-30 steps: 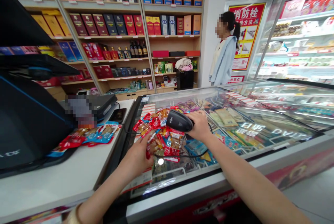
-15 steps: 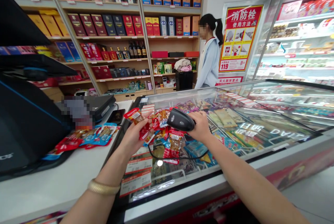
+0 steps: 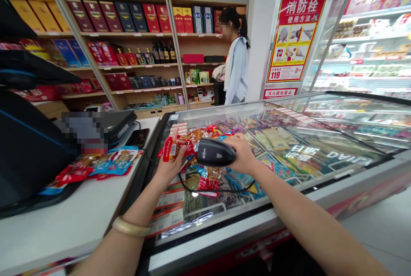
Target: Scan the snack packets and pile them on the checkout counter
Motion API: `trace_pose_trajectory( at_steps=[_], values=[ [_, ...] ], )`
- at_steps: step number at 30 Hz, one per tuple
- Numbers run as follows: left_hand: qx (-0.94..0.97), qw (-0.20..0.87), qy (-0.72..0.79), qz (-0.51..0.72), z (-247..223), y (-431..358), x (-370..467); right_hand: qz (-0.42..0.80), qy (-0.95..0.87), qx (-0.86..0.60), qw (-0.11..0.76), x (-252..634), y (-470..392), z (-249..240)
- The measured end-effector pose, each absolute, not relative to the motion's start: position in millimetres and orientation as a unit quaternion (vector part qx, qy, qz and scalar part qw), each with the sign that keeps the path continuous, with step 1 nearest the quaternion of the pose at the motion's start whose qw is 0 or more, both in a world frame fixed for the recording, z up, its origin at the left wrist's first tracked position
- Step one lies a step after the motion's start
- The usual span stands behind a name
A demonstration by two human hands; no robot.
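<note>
My right hand (image 3: 240, 152) is wrapped round a black handheld scanner (image 3: 215, 152), whose head points left toward my left hand. Between the fingers of my left hand (image 3: 171, 162) is a small red snack packet (image 3: 170, 149) with a white barcode label facing up. More red snack packets (image 3: 210, 176) lie on the glass freezer top (image 3: 205, 220), under and beside the scanner. A black cable loops over the glass below the scanner.
On the white counter (image 3: 80, 220) at left lie red and blue packets (image 3: 120, 160), a phone (image 3: 140, 137) and a black machine. A person (image 3: 237, 61) stands beyond the freezer, before shelves of boxes.
The red packet in my left hand has turned, its barcode label now more upright. The scanner has shifted slightly left. The view has moved, and the person appears further left.
</note>
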State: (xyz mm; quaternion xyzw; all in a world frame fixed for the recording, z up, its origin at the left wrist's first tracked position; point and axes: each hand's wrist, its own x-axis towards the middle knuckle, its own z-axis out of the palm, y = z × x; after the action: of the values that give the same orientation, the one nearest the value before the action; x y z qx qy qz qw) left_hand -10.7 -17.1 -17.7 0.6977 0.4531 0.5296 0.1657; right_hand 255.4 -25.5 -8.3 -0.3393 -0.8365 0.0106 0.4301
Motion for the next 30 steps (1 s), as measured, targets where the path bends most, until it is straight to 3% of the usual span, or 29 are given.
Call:
trace_pose_trajectory(
  at_steps=[14,19,22,26,30],
  values=[
    [0.667,0.209,0.469,0.54,-23,-15,-8,0.001,-0.843,-0.353,0.407,254,-24,-10],
    [0.658,0.14,0.533,0.514,-17,-18,-13,-0.01,-0.833,-0.356,0.423,256,-22,-13],
    [0.642,0.042,0.613,0.459,3,-24,-30,-0.025,-0.822,-0.362,0.439,257,-21,-15],
    [0.581,-0.101,0.752,0.295,35,-27,-76,-0.042,-0.808,-0.383,0.447,257,-20,-15],
    [0.487,-0.086,0.851,0.179,49,-21,-130,-0.044,-0.803,-0.391,0.448,257,-21,-14]
  ],
)
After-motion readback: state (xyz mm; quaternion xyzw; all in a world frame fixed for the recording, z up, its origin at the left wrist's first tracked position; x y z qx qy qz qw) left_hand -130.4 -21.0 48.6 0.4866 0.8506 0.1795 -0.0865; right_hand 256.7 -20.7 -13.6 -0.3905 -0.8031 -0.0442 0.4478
